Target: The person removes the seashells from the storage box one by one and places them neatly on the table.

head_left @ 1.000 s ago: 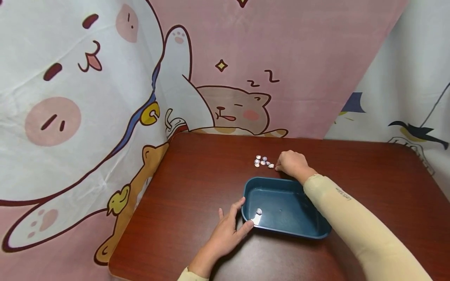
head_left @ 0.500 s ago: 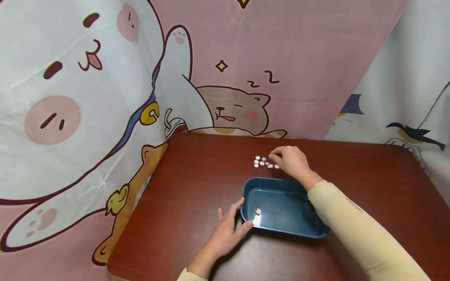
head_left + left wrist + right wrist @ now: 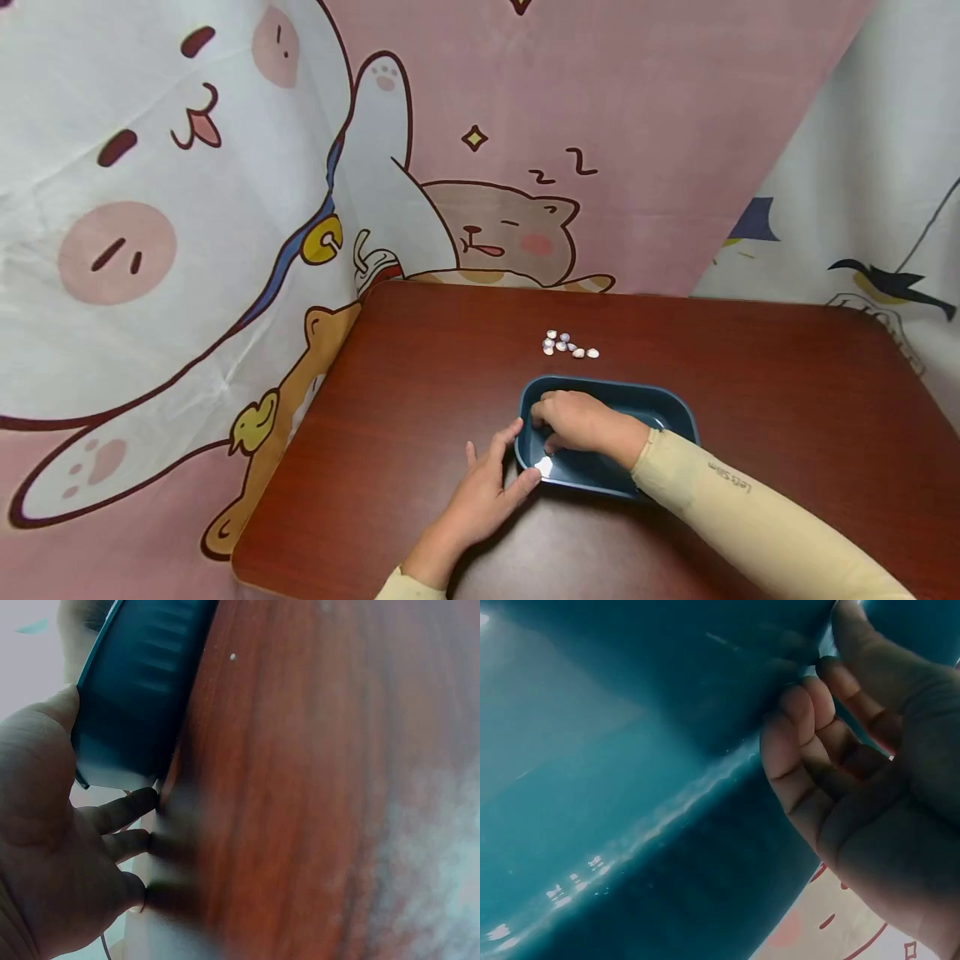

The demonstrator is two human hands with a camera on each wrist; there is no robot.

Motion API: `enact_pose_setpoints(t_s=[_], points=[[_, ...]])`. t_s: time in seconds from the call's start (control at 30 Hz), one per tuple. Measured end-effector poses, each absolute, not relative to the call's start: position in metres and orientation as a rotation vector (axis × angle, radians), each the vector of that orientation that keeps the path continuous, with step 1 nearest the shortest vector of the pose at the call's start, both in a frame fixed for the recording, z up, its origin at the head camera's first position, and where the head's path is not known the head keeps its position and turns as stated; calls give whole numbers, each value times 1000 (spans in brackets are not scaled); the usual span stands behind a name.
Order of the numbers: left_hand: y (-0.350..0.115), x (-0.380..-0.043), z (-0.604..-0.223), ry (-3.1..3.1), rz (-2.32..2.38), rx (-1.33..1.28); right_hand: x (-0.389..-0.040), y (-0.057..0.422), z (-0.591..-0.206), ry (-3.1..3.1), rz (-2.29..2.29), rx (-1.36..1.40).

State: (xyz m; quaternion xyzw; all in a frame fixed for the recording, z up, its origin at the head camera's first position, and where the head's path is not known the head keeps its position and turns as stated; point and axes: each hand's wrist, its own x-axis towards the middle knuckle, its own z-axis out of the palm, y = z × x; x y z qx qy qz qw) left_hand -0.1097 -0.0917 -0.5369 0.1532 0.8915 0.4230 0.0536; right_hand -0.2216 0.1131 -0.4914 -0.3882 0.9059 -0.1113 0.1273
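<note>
A dark blue rectangular tray sits on the table. My left hand rests against its left end, thumb on the near rim and fingers spread along the side, also seen in the left wrist view, where the tray wall stands beside the thumb. My right hand reaches inside the tray at its left part. Its thumb and forefinger come together low over the bottom, where they pinch a small pale seashell, mostly covered by the fingers. Beyond the tray lie several small white seashells in a loose cluster.
The brown wooden table extends to both sides of the tray. A printed cloth with cartoon animals hangs behind and to the left, meeting the table's edges. My right forearm crosses the tray's right part.
My right hand has left the cluster, where one more seashell now lies at its right end, and moved down into the tray over the seashell there. My left hand has stayed put.
</note>
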Motion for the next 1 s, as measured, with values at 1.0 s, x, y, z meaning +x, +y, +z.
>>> enact_pose_setpoints(t_s=[1.0], points=[[-92, -110, -538, 2744, 1314, 489, -274, 166, -456, 2815, -850, -758]])
